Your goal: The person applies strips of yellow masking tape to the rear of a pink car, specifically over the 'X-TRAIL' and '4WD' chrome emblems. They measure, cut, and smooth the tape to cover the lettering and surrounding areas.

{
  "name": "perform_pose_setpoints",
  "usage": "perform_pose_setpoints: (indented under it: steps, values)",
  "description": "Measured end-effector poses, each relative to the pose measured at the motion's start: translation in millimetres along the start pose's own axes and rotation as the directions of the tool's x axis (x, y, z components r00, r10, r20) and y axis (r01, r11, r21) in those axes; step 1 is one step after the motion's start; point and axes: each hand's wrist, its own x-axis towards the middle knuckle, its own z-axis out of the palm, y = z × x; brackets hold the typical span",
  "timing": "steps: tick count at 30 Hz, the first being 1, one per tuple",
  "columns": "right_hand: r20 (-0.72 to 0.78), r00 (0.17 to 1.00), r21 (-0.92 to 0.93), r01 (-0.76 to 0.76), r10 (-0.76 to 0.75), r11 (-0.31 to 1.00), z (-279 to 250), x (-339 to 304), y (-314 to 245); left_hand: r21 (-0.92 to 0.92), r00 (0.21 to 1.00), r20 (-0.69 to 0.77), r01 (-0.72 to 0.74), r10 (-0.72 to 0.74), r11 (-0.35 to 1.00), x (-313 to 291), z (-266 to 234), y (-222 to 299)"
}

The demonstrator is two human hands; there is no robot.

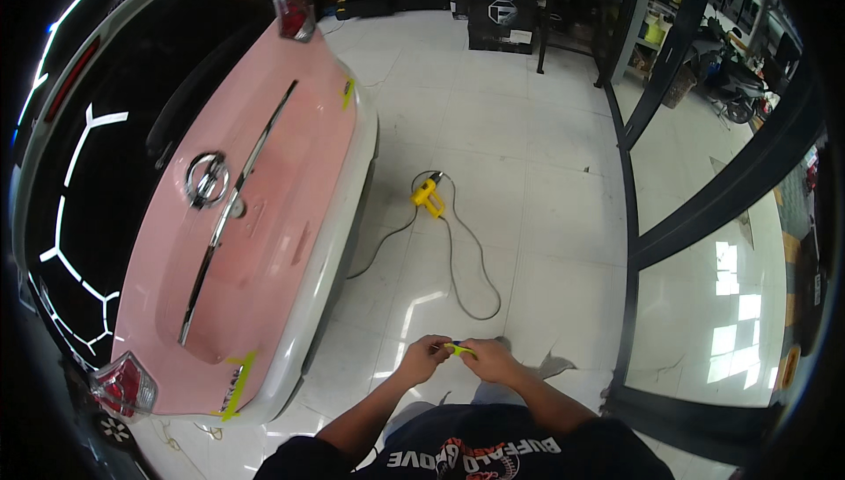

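Close in front of my body, my left hand (pixel 426 358) and my right hand (pixel 489 360) meet at a small yellow-green object with a blue part (pixel 459 351). Its kind is too small to tell. My right fingers are closed round its right end, while the left fingers pinch at its left end. To the left stands the pink rear of a car (pixel 255 242), with a chrome strip (pixel 238 190) across it. Yellow-green tape (pixel 238 385) sticks beside the lettering at the near corner, and another bit of tape (pixel 349 94) is at the far side.
A yellow heat gun (pixel 429 199) lies on the white tiled floor (pixel 563 216), its grey cord looped toward me and the car. Glass doors with dark frames (pixel 630 207) run along the right. Black boxes (pixel 502 24) and a workbench stand at the back.
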Motion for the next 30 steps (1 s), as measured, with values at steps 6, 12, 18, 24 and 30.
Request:
perform_pose_setpoints:
  steps: [6,12,18,24,30]
  values:
    - [-0.037,0.997,-0.010,-0.068,0.068,0.998,-145.1,29.1,48.9,0.127,0.993,0.035,-0.113,0.109,0.985,112.3,41.6,122.1]
    - [-0.184,0.983,-0.087,-0.018,0.002,0.996,-212.7,100.0,95.4,0.176,0.989,-0.080,-0.111,0.126,0.978,212.5,2.6,181.7]
    - [-0.178,0.982,-0.462,-0.025,-0.065,0.887,-334.4,246.3,115.4,0.076,0.933,-0.280,-0.214,0.227,0.974,313.5,-52.1,232.4]
    - [-0.035,0.944,-0.601,0.242,-0.327,0.762,-468.1,453.4,125.3,0.067,0.801,-0.526,-0.294,0.285,0.953,418.7,-151.8,309.9]
    - [0.200,0.821,-0.604,0.533,-0.534,0.593,-527.3,662.0,90.6,0.076,0.565,-0.808,-0.179,0.166,0.981,480.5,-234.1,335.5]
